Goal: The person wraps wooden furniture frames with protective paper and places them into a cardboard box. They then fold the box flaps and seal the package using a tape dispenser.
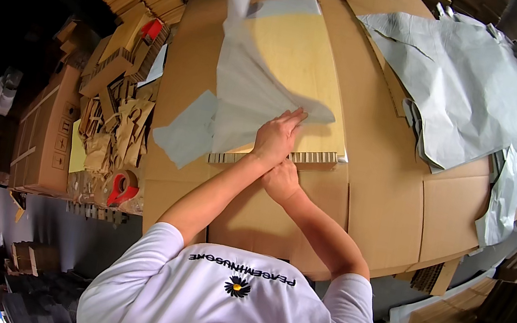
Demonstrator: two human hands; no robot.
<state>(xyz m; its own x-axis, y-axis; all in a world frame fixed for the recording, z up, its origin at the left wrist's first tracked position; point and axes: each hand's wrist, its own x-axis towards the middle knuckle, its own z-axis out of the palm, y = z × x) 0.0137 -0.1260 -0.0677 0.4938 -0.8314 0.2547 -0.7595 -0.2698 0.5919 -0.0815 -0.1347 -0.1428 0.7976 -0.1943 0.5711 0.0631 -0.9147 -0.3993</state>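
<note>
Grey paper sheet [250,91] draped over honeycomb cardboard panel [303,65]

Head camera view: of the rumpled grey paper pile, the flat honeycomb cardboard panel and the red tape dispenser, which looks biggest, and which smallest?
1. Rumpled grey paper pile, though the fisheye bends it
2. Flat honeycomb cardboard panel, nearly as large
3. Red tape dispenser, clearly smallest

Table [389,205]: covered in plain brown cardboard, matte, with darker seams between sheets.
Board [298,72]: pale yellow-tan face; near edge striped light and dark where the honeycomb core shows.
Paper sheet [251,84] on the board: pale grey-white, unpatterned.
Paper pile [471,95], far right: same light grey, creases shaded darker.
Loose paper piece [185,128]: grey-blue tint.
Tape dispenser [122,187]: red, holding a brown roll.
Scrap heap [118,116], left: tan and brown strips, one red item at the top.
Shirt [213,299]: white, black lettering, small daisy motif with white petals and yellow centre.
</note>
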